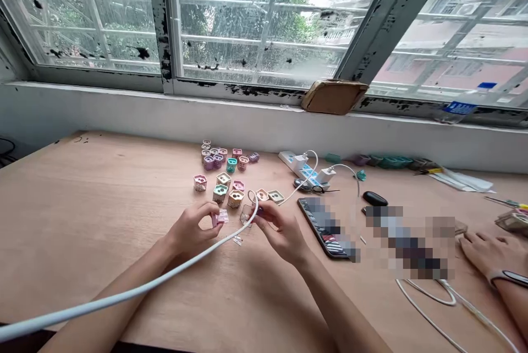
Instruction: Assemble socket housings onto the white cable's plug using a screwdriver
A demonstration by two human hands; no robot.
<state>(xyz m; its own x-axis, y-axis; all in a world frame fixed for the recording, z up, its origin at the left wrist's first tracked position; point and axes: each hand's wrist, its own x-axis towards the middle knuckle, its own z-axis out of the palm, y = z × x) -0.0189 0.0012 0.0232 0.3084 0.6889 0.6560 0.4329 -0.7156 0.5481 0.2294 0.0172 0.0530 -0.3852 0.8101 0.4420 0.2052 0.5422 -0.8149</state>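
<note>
My left hand [193, 227] pinches a small pink and white piece [221, 217] between thumb and fingers. Just to its right, my right hand [282, 229] is closed on a small clear box [246, 214], with something dark at its fingertips. The two held items are apart. Beyond my hands stand several small open-topped boxes, among them a pink one [200, 182], a green one [220, 193] and a cream one [236, 198]. A small printed piece [237, 240] lies on the table between my hands. A white cable [165, 277] crosses in front of both arms.
On the wooden table [82, 204] lie a phone [325, 226], a power strip [309, 170] with plugs, and a black case [375, 198]. Another person's hand [490, 254] rests at the right, near looped white cables [429, 303]. Teal and purple pieces [394, 162] line the wall.
</note>
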